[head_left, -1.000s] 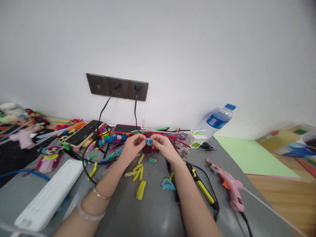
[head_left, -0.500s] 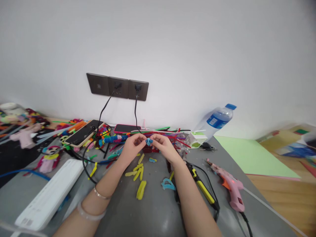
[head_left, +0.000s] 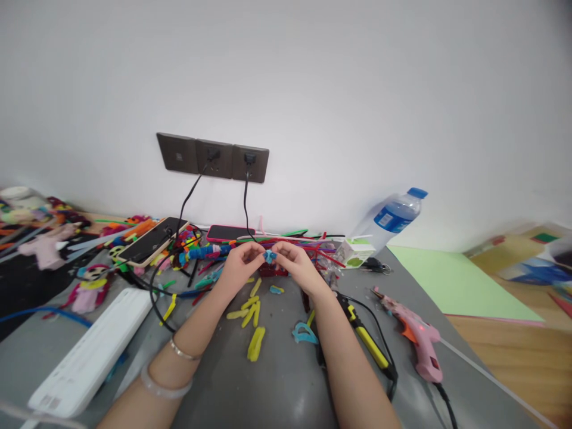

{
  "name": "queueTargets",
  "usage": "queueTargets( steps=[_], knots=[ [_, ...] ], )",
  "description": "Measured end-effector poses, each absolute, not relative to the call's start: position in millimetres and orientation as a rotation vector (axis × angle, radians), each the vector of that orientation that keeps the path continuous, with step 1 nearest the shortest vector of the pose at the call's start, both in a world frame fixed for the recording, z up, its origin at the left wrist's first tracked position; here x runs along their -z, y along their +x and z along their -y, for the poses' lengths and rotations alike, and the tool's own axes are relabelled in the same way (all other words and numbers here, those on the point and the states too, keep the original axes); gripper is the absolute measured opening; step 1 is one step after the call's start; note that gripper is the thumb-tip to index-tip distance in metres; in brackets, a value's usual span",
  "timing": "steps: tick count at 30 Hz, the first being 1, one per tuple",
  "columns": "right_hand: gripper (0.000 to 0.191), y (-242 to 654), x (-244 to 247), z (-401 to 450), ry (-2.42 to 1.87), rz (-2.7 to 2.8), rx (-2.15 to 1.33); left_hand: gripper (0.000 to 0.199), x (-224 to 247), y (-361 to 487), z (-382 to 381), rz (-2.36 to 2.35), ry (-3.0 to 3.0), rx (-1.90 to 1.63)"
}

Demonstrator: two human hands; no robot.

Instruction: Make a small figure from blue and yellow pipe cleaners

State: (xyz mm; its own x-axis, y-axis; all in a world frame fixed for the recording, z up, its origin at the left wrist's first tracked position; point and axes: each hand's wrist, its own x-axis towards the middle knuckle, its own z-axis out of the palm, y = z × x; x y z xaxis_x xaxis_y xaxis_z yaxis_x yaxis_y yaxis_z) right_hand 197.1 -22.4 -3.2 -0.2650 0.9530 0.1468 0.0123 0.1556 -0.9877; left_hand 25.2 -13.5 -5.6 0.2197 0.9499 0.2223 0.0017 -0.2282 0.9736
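Between the fingertips of my left hand (head_left: 241,266) and my right hand (head_left: 294,266) is a small blue fuzzy piece (head_left: 270,257), perhaps bent pipe cleaner. Both hands pinch it from either side, just above the table. Below them lie several short yellow fuzzy pieces (head_left: 250,311) and a thicker yellow piece (head_left: 256,344). A small blue and yellow piece (head_left: 276,289) rests under my right hand. Beside my right forearm lies a light blue looped piece (head_left: 304,333).
A pink glue gun (head_left: 419,335) and a yellow-black tool (head_left: 369,342) lie right. A white power strip (head_left: 92,351), phone (head_left: 154,241) and dolls (head_left: 89,289) are left. Pipe cleaners (head_left: 308,241), a small box (head_left: 357,251) and a leaning bottle (head_left: 397,215) stand along the wall.
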Motion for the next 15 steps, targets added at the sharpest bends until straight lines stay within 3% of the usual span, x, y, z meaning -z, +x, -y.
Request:
queueTargets(
  steps=[15],
  knots=[
    [0.029,197.0,3.5,22.0,-0.961,1.492,-1.268,0.018,6.2,24.7,13.4,-0.923,1.431,-1.171]
  ],
)
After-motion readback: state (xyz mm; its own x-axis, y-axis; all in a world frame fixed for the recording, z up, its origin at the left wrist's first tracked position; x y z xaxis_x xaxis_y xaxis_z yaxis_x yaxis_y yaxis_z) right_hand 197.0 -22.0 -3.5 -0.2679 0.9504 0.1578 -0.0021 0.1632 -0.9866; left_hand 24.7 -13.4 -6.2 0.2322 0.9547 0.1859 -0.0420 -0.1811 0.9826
